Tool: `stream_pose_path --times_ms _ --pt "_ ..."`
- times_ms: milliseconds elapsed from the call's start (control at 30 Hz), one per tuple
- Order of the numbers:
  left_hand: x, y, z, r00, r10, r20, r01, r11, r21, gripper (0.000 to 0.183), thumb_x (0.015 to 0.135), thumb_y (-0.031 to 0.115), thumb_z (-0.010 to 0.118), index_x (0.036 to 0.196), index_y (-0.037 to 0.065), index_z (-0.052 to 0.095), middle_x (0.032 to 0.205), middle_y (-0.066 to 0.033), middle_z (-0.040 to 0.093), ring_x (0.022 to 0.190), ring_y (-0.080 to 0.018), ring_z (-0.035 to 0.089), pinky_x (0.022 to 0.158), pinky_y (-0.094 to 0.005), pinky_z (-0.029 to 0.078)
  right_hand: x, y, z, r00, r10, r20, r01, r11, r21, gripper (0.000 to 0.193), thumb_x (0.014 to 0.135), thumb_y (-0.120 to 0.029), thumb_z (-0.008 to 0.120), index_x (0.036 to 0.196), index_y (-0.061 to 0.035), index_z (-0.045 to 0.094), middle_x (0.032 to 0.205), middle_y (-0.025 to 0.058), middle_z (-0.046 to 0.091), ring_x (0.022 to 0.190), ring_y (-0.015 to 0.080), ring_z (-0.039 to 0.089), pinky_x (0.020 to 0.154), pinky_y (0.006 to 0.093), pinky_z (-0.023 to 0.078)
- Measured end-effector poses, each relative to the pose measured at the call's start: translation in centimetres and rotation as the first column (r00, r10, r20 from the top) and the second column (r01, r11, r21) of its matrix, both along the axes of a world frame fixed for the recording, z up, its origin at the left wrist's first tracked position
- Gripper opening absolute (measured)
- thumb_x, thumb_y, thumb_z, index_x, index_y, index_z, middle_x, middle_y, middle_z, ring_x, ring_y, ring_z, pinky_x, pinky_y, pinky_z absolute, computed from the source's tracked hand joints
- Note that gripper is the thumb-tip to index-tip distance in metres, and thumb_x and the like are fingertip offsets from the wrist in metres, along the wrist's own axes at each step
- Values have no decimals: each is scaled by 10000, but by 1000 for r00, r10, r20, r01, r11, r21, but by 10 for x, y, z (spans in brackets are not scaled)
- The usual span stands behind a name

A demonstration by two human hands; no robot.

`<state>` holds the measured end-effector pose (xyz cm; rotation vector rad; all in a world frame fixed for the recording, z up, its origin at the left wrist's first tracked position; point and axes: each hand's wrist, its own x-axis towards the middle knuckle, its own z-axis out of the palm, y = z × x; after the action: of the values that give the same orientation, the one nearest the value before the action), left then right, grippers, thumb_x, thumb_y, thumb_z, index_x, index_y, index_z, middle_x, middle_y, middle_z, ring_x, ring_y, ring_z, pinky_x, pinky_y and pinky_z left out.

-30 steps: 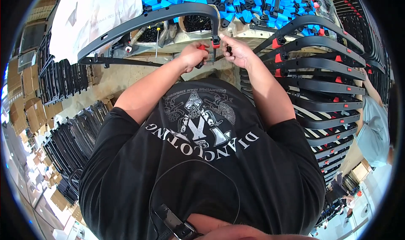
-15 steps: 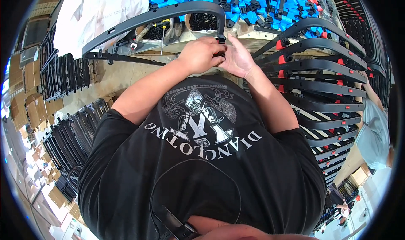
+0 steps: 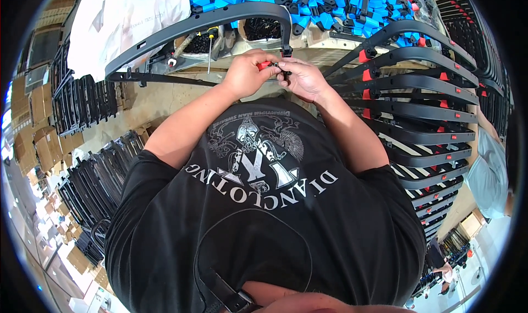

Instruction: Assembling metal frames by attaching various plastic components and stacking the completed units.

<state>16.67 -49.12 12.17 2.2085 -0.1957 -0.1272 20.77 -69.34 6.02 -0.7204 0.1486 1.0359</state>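
A black curved tubular frame point(image 3: 212, 19) lies across the workbench edge, one end coming down just above my hands. My left hand point(image 3: 242, 75) is closed, pinching a small red piece point(image 3: 264, 65) that shows between thumb and fingers. Close against it, my right hand point(image 3: 307, 81) is closed on a small black part point(image 3: 282, 69), its fingertips nearly touching the left ones. Its exact kind is too small to make out, and fingers partly cover it. The frame's end sits right beside the fingertips.
Blue and black plastic pieces point(image 3: 324, 5) are heaped on the bench beyond. A yellow-handled screwdriver point(image 3: 210, 51) lies by bins of small black hardware point(image 3: 263, 29). A white plastic bag point(image 3: 126, 24) stands left. Stacked black frames with red fittings point(image 3: 421, 84) rise right, near another person's light-blue sleeve point(image 3: 487, 175).
My left hand has shifted slightly left and a red piece now shows in it. The right hand, open-palmed before, has turned and its fingers have closed on the black part.
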Motion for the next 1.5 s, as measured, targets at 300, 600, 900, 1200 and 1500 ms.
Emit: stream_pose_path --times_ms 300,600,900,1200,1500 --pt "4 -1 -17 999 4 39 -4 1000 -11 234 864 221 791 1052 87 758 937 -123 725 889 -282 704 808 -366 551 1 -1 4 998 2 -64 -3 1000 -14 179 992 -209 649 1004 -32 674 862 12 611 753 108 524 618 260 393" --pt "12 -7 -31 963 117 -242 -149 982 -120 249 941 266 726 1044 39 740 851 -87 711 781 -187 678 703 -326 542 6 -4 -7 979 -13 204 99 903 -419 274 965 -294 694 949 -21 669 739 -8 568 631 117 500 559 277 383" --pt "42 -14 -60 660 41 -750 -584 657 -478 318 1035 321 586 887 41 621 749 -23 585 608 -125 547 532 -290 466 24 0 6 487 406 774 575 518 -633 265 913 -245 687 1009 2 678 832 194 695 754 306 690 706 410 534" --pt "42 -16 -65 580 -86 -810 -637 573 -516 337 1058 341 536 888 56 593 744 -27 560 612 -138 535 525 -285 441 35 -1 15 414 610 675 485 480 -731 258 911 -236 662 1003 4 659 937 235 695 907 412 677 809 499 531" --pt "44 -9 -71 662 -43 -749 -562 633 -533 291 1026 272 612 878 24 646 734 -25 590 600 -124 540 534 -290 469 32 0 12 414 571 709 509 501 -700 257 904 -224 672 984 19 650 919 245 691 893 414 679 797 494 533"
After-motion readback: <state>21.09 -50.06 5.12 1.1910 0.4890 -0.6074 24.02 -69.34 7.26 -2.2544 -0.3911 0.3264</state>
